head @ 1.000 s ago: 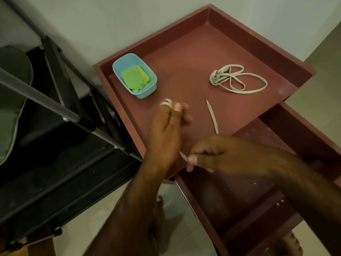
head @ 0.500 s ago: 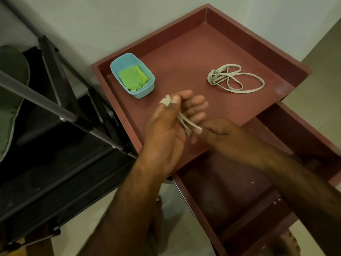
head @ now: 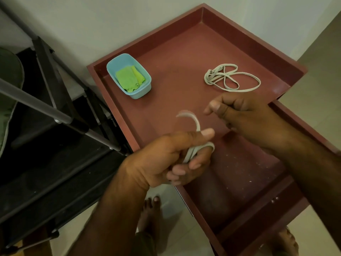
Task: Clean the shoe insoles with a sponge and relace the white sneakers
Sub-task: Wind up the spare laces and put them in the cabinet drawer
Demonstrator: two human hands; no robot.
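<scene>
the left hand point(head: 162, 159) is clamped on a white lace point(head: 195, 150), which is wound in loops round its fingers and pinned under the thumb, while the lace's loose end curls up free above the thumb. the right hand point(head: 241, 117) hangs just beside it over the red tray point(head: 175, 58), fingers curled in and thumb against the forefinger, with nothing showing in its grip and a gap between it and the loose end. a second lace point(head: 230, 78) lies in a slack bundle on the tray floor, well apart from both hands. a blue tub point(head: 145, 90) near the tray's left wall holds a green pad point(head: 129, 79), which looks to be the sponge. no sneaker is in view, and an open drawer point(head: 239, 172) sits below the hands, so the step in hand seems to be gathering the lace into a tidy coil, with lacing not yet begun. to do it well, the thumb should keep steady pressure so the loops do not slide off the fingertips, and the right hand should take the loose end near its tip and lay it flat over the loops without a twist. pulling too hard would cinch the loops on the fingers, and letting go too soon would let the coil spring open.
</scene>
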